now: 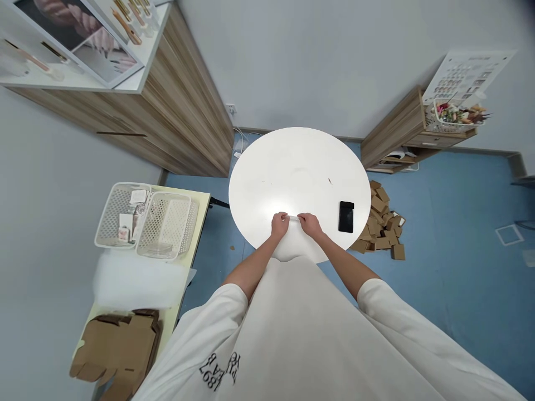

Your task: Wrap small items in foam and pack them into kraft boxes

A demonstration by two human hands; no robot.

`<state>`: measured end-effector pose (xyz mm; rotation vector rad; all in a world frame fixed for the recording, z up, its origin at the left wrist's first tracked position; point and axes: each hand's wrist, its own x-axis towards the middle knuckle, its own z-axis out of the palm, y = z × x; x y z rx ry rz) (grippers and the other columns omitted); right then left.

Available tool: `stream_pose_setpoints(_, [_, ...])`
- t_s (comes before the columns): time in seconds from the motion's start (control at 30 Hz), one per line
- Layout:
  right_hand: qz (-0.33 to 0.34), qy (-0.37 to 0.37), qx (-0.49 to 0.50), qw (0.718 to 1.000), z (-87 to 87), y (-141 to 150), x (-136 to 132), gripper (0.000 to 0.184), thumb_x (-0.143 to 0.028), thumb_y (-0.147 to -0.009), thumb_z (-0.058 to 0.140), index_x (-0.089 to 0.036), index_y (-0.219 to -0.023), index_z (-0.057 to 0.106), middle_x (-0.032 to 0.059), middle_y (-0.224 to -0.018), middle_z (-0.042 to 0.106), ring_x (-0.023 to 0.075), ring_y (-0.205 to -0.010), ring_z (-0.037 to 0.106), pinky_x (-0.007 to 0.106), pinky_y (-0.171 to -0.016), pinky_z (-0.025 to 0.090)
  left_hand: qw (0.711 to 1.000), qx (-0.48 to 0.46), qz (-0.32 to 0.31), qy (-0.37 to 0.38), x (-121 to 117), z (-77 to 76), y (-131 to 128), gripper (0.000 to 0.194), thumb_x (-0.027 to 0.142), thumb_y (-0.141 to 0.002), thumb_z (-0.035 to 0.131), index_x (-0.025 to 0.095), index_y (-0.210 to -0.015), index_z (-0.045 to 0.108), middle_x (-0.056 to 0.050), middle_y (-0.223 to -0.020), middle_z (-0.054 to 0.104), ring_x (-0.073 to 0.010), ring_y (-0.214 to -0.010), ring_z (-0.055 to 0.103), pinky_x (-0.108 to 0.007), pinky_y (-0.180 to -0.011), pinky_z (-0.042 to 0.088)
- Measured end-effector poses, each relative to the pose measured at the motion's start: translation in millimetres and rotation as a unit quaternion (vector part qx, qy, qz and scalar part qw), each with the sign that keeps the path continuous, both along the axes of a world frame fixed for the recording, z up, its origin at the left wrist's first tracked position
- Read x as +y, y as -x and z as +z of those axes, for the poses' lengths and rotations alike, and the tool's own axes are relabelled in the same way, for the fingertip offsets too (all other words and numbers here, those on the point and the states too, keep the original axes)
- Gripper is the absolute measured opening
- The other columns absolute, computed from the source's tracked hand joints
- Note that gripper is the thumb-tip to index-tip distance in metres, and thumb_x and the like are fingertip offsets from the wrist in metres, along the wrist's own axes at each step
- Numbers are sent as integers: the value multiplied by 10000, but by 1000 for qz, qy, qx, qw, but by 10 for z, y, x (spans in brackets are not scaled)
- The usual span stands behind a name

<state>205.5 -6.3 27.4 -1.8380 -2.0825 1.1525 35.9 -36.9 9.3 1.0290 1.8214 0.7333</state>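
Both my hands are at the near edge of a round white table. My left hand and my right hand are closed on a pale white sheet, each pinching its top edge. The sheet hangs down from my fingers toward my body and blends with the tabletop and my white shirt. A black phone lies flat on the table to the right of my right hand.
A yellow side table at the left bears two white baskets, white foam sheets and flat brown cardboard. A pile of small cardboard boxes lies on the blue floor. Wooden cabinets stand against the wall.
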Motion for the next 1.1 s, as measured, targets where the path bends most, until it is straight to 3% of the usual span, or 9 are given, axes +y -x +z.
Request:
stream_pose_setpoints(0.2, [64, -9, -25, 998, -11, 11, 33, 268, -231, -996, 490, -264, -1038, 752, 73, -1029, 714, 234, -980, 647, 313, -856, 442, 1000, 4, 4, 6, 37, 35, 34, 131, 187, -915, 603, 179, -999, 703, -82, -1035, 719, -199, -983, 664, -352, -944, 514])
stream_pose_setpoints(0.37, [93, 15, -36, 995, -107, -16, 6, 223, -228, -996, 501, -244, -1017, 722, 68, -1003, 704, 219, -958, 637, 299, -849, 437, 999, 3, -14, 31, -9, -38, 37, 142, 145, -908, 572, 206, -937, 697, -45, -957, 730, -194, -924, 665, -346, -919, 515])
stream_pose_setpoints(0.47, [59, 7, -45, 997, -182, -23, -41, 292, -204, -1013, 408, -227, -1082, 692, 79, -1062, 693, 214, -972, 633, 303, -837, 450, 999, 11, -21, 23, -55, -109, 41, 178, 127, -901, 567, 196, -1022, 679, -76, -1054, 714, -201, -978, 661, -352, -939, 506])
stream_pose_setpoints(0.63, [-18, 36, -65, 997, -276, -24, -114, 271, -157, -944, 474, -189, -1133, 665, 124, -1195, 646, 222, -1015, 632, 315, -857, 473, 998, 15, -33, 57, -119, -212, 84, 323, 62, -829, 589, 199, -1120, 620, -97, -1157, 672, -225, -1085, 635, -372, -970, 485])
stream_pose_setpoints(0.83, [-26, 84, -1, 996, -285, 28, -163, 386, -120, -904, 500, -210, -1262, 610, 70, -1139, 680, 194, -1008, 641, 294, -884, 488, 996, -30, -66, 53, -176, -223, 43, 502, -12, -756, 613, 200, -1209, 570, -103, -1256, 631, -225, -1120, 626, -352, -964, 491])
stream_pose_setpoints(0.93, [-31, 67, 0, 997, -257, 48, -130, 374, -168, -929, 507, -188, -1283, 627, 91, -1170, 677, 195, -1024, 641, 291, -913, 484, 999, -7, -45, 17, -157, -148, 22, 452, -5, -791, 604, 190, -1198, 585, -124, -1293, 609, -221, -1102, 632, -346, -959, 495])
stream_pose_setpoints(1.1, [-17, 54, 15, 998, -143, 29, -32, 312, -242, -976, 472, -216, -1160, 722, 63, -1176, 715, 209, -1096, 638, 295, -967, 458, 1000, 6, -12, -27, -70, -42, 59, 236, 107, -886, 612, 199, -1102, 632, -94, -1158, 680, -219, -1072, 641, -363, -966, 496])
